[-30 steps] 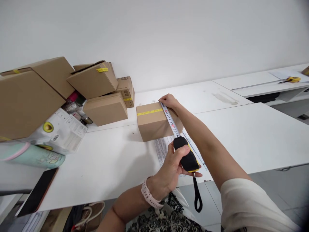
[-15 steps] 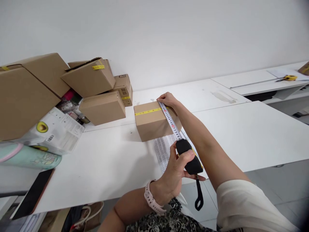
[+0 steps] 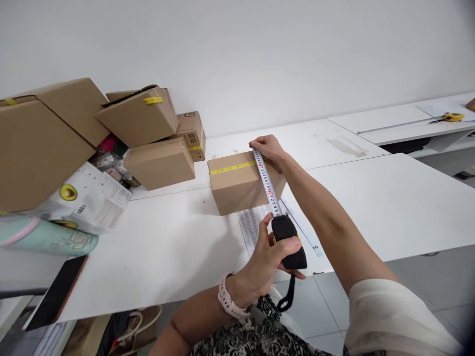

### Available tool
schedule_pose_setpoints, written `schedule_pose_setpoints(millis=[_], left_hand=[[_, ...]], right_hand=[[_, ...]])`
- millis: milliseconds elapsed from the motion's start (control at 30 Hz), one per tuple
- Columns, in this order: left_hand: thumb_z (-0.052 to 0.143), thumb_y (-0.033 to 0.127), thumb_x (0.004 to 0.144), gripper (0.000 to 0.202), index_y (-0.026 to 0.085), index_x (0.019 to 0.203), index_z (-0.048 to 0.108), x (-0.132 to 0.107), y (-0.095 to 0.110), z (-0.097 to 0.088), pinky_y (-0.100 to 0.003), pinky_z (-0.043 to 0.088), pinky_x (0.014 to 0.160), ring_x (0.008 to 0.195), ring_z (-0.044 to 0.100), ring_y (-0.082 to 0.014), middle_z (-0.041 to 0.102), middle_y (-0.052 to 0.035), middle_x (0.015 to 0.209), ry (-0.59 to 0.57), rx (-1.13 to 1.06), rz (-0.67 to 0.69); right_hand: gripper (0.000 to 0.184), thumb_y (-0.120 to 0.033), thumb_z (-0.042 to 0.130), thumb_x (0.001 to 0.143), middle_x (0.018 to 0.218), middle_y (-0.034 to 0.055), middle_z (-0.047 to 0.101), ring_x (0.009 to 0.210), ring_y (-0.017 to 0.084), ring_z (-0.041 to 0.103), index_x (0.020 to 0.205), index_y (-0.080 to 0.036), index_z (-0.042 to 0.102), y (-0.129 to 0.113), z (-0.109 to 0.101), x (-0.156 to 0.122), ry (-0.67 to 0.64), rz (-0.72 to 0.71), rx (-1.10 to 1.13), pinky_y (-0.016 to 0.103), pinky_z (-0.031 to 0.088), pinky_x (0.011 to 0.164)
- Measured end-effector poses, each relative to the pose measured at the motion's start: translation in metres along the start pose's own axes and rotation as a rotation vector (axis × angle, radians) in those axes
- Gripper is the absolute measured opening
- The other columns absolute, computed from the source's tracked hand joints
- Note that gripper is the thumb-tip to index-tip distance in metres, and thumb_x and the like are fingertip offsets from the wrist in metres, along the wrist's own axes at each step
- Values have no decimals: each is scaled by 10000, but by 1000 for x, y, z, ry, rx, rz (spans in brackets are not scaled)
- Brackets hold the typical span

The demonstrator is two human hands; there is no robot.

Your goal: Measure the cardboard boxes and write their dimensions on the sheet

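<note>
A small cardboard box with a yellow tape strip lies on the white table. My right hand pinches the end of a white measuring tape blade against the box's far top edge. The blade runs across the box top toward me. My left hand is wrapped round the black and yellow tape measure case just in front of the box, above the table's near edge. A black wrist strap dangles from the case. A printed sheet of paper lies under the box.
Several cardboard boxes are piled at the left against the wall, with a white packet, a teal bottle and a dark phone. Another yellow tape measure lies on the far right desk. A bag sits under the table.
My right hand has shifted the blade's end slightly right along the box's far edge. The left hand with the case stayed near the front, and the strap swung.
</note>
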State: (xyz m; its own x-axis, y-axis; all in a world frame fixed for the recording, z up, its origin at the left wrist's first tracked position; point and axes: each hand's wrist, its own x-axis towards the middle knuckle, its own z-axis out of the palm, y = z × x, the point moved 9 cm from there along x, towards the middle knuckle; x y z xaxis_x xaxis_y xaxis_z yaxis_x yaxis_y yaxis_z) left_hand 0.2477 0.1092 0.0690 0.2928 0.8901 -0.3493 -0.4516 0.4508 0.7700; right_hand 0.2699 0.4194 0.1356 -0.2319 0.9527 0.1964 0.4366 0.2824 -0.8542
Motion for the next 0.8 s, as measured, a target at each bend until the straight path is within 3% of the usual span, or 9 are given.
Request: schedule_pose_setpoints(millis=[133,233,300,400,467,500,567,667,800], left_hand=[[866,423,677,1234,335,1590,40,-6,13,-12,-310,562,542,816,650,-222,563,-97,1142,4,99,54],[901,350,673,1232,351,1609,100,-8,39,-22,-349,582,676,951,632,-253,562,-123,1233,27,240,179],[923,291,645,1216,342,1608,181,-11,69,-28,-411,579,785,1028,617,-292,577,-127,1254,61,365,332],[943,278,593,1130,316,1559,357,-16,128,-33,-524,553,851,1056,605,-365,593,-132,1288,152,575,582],[949,302,564,1054,309,1500,465,-19,170,-35,-592,496,939,1142,559,-423,575,-118,1339,302,829,739],[936,306,576,1045,308,1507,461,-18,188,-35,-627,444,997,1202,518,-452,557,-116,1372,386,1011,791],[893,316,621,1031,299,1539,425,-8,214,-33,-673,351,1056,1267,455,-495,525,-131,1417,510,1333,823],[842,341,674,975,301,1547,411,23,228,-37,-678,301,1069,1305,413,-519,497,-144,1446,515,1563,772],[806,305,694,923,262,1537,434,63,222,-52,-709,283,1043,1274,447,-537,520,-171,1417,455,1761,621]], right_hand=[[411,-533,558,947,982,104,737,1044,280,644,938,-175,761,-38,-30,-51,95,-168,21,419,537,903],[469,-623,504,953,1117,94,723,1209,311,592,973,-237,771,-63,-45,-112,113,-272,19,474,512,979],[486,-685,496,928,1150,91,719,1244,334,578,955,-288,776,-58,-53,-150,112,-257,20,503,526,950],[513,-722,458,920,1042,106,740,1125,344,648,932,-305,757,-16,-70,-194,236,-161,29,520,545,861],[489,-689,445,939,924,102,748,965,312,693,907,-278,709,26,-71,-214,290,-52,14,474,549,785],[442,-654,468,945,857,86,745,870,287,697,880,-268,674,49,-64,-221,279,22,-26,440,540,745],[324,-562,536,938,730,42,722,718,250,679,840,-261,607,92,-35,-230,112,194,-196,382,499,680],[259,-507,554,937,776,65,735,761,284,691,910,-250,571,135,0,-242,-51,383,-549,360,445,660],[231,-413,510,954,911,125,751,844,318,699,1076,-226,570,147,20,-243,-126,379,-696,374,444,689]])
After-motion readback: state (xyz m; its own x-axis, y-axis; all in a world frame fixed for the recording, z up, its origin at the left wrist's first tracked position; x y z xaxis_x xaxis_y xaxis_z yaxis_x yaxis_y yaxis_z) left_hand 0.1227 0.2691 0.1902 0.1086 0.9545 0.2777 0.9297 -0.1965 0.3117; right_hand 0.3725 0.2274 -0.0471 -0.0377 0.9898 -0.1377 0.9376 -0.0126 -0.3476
